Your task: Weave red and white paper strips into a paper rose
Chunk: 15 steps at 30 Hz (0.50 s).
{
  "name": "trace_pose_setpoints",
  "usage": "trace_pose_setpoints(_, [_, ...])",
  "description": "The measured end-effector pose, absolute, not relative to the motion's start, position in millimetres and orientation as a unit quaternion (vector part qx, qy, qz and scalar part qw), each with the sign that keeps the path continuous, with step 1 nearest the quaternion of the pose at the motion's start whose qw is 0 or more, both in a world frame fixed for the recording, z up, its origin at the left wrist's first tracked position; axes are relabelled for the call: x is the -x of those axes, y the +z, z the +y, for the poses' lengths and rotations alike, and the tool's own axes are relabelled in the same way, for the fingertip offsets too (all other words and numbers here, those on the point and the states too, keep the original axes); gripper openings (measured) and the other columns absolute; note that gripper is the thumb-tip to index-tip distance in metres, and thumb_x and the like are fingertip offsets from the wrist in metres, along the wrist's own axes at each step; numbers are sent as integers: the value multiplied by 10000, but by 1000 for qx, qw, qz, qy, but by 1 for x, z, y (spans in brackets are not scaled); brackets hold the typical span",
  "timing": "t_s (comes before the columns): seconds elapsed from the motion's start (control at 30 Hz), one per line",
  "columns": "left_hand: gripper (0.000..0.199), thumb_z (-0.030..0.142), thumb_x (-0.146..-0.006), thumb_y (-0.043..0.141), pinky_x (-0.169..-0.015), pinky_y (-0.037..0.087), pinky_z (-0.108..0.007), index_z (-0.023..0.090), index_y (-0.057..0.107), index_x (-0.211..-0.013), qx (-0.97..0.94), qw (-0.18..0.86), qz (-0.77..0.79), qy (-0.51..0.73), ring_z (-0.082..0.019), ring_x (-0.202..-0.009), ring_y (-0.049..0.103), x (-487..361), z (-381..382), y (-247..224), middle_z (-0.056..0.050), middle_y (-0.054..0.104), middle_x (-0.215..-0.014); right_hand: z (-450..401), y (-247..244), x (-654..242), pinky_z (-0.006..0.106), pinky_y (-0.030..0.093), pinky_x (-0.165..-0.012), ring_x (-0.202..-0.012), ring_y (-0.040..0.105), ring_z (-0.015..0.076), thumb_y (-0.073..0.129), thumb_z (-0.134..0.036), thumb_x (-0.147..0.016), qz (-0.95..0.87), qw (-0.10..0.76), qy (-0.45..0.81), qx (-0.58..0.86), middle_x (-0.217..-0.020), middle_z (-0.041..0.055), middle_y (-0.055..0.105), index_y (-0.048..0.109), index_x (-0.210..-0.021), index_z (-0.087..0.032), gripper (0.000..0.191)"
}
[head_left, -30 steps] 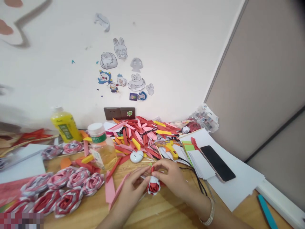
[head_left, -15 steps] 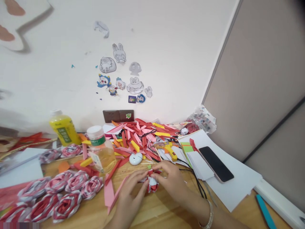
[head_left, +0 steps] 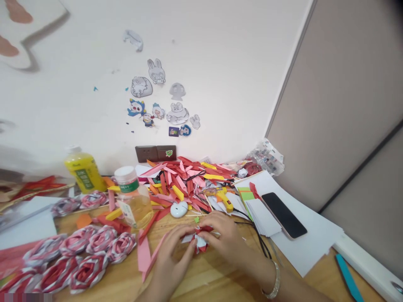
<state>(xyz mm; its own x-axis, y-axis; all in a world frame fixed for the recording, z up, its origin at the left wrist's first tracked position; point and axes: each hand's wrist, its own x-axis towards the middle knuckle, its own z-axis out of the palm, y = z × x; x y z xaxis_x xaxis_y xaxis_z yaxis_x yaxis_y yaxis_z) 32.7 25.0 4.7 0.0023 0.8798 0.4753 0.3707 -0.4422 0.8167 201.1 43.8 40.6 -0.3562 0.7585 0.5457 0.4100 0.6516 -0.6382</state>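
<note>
A small red and white folded paper piece is held between both hands, low in the middle of the view. My left hand pinches its left side with thumb and fingers. From the right, my right hand closes on it, the fingers bent over its top. A bit of green paper shows just above the piece. The parts under my fingertips are hidden. Pink paper strips lie left of my left hand.
Paper roses lie at the left. Two bottles, one yellow, one amber, stand behind. Paper strips are heaped by the wall. A yellow glue gun, black phone and teal tool lie rightward.
The paper piece has turned a little between my fingers, and more of its white and red edges show. My right hand's fingers have shifted slightly over it.
</note>
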Motion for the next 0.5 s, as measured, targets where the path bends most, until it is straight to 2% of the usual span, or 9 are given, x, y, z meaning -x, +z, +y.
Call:
trace_pose_setpoints(0.1, [133,289,-746,639,-832,503,-350,215,645,-857,-653,269,466,532,-240,-905,626,-32,24,8,-68,681,-903,43,43,-201,298,432,-803,-869,592,179,625,-237,-830,-794,432,218,368,-874,27,677,665,-866,-219,57])
trace_pose_setpoints(0.17, [129,326,-749,642,-786,507,-328,209,621,-797,-642,323,456,525,-227,-852,627,-32,25,10,-55,664,-849,42,46,-200,282,440,-767,-827,600,172,665,-216,-785,-777,419,267,387,-833,15,675,666,-806,-214,22])
trace_pose_setpoints(0.33, [391,545,-662,686,-596,465,-251,178,563,-711,-588,520,418,458,-158,-631,579,-29,35,12,-4,604,-666,49,38,-199,242,457,-625,-672,598,142,754,-247,-661,-665,400,498,388,-726,-5,654,636,-728,-172,155])
trace_pose_setpoints(0.4, [460,595,-599,710,-555,426,-232,168,562,-685,-579,547,421,433,-134,-580,540,-29,40,12,16,572,-615,53,30,-199,235,445,-591,-625,580,130,769,-275,-636,-641,386,538,388,-687,-10,640,623,-708,-158,201])
trace_pose_setpoints(0.5, [482,610,-569,720,-542,396,-225,165,547,-635,-584,537,432,428,-119,-552,499,-29,44,11,35,530,-575,57,20,-200,228,424,-576,-601,555,118,773,-279,-620,-642,381,525,410,-658,-16,621,617,-681,-149,212])
